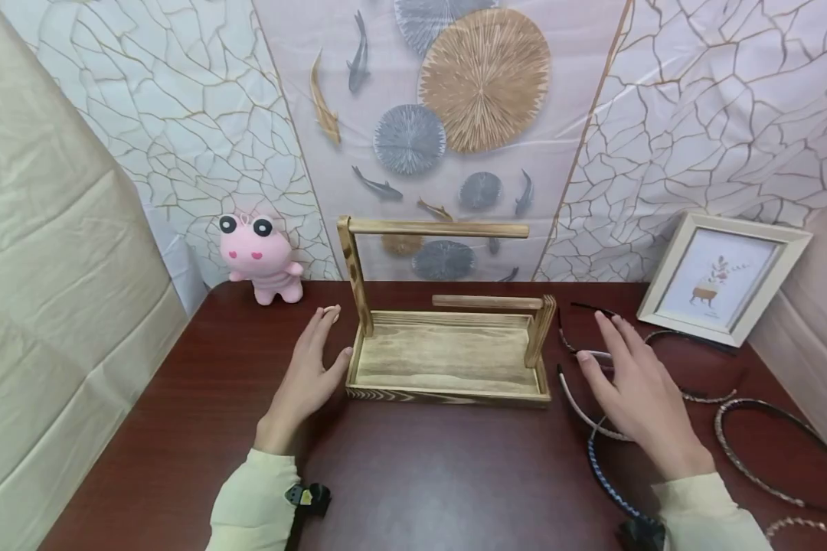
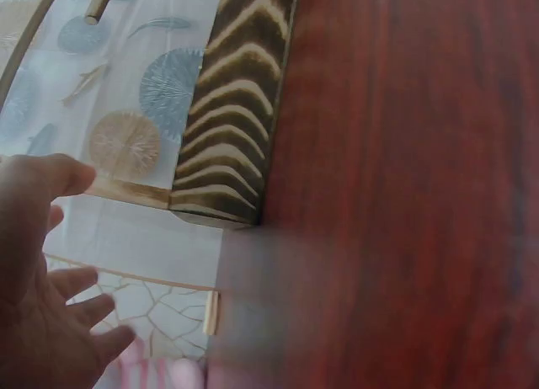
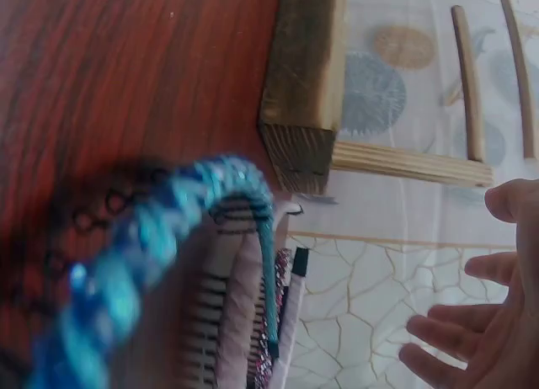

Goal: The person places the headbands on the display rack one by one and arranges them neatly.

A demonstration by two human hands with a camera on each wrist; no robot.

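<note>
A wooden stand (image 1: 448, 360) has a shallow tray base, a tall post at its left with a long bar, and a shorter post at its right with a lower bar. Both bars carry nothing. My left hand (image 1: 306, 383) is beside the tray's left end, fingers spread and holding nothing. Its thumb comes near the tray's end (image 2: 227, 111) in the left wrist view. My right hand (image 1: 641, 394) hovers right of the tray over several headbands, fingers extended and holding nothing. One headband, wrapped in blue (image 1: 603, 474), lies by that wrist and looms large (image 3: 152, 229) in the right wrist view.
More headbands, including a patterned one (image 1: 724, 444), spread over the table's right side. A picture frame (image 1: 727, 279) leans at the back right. A pink plush toy (image 1: 262, 256) sits at the back left. Patterned cloth hangs behind the table (image 1: 441, 467).
</note>
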